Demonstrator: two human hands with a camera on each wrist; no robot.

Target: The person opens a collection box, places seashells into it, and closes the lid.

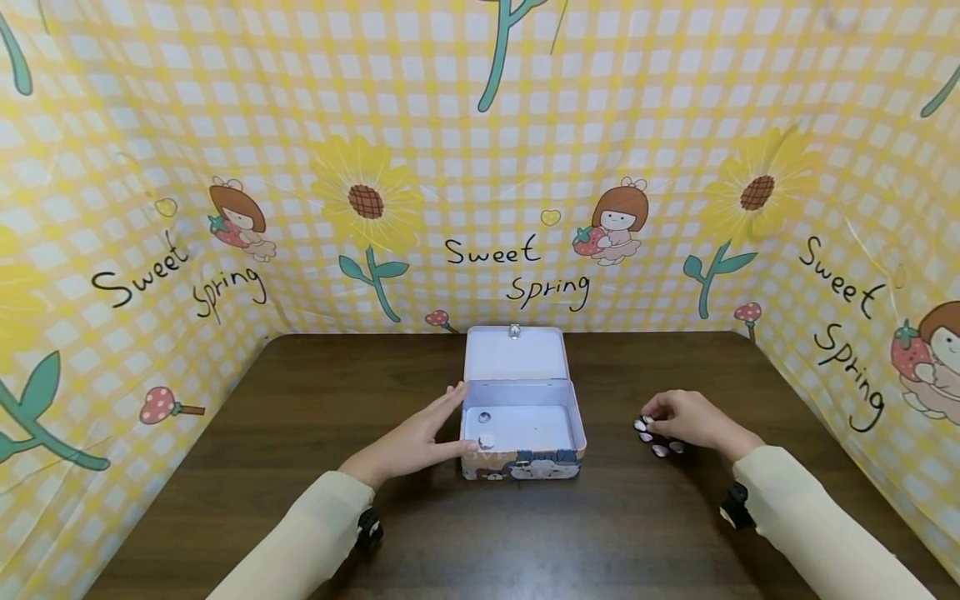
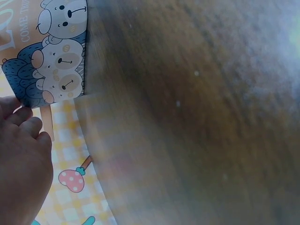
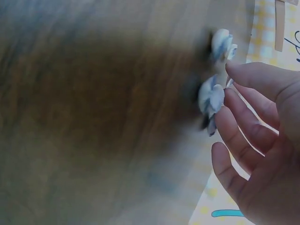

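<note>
A small tin box (image 1: 523, 468) stands with its lid (image 1: 516, 354) raised; two small round pieces, one white (image 1: 486, 441) and one silvery (image 1: 483, 417), lie inside at the left. My left hand (image 1: 416, 442) touches the box's left side with extended fingers, its thumb at the front left corner. In the left wrist view, the hand (image 2: 23, 159) is beside the bear-printed box (image 2: 61, 61). My right hand (image 1: 693, 419) is over several small pale, shiny pieces (image 1: 660, 451). The right wrist view shows the hand (image 3: 262, 126) pinching one pale piece (image 3: 229, 83) between thumb and forefinger, close to other pieces (image 3: 212, 97).
The dark wooden table (image 1: 337, 375) extends around the box. A yellow checked cloth (image 1: 420, 108) with printed flowers and figures hangs behind the table and along both sides.
</note>
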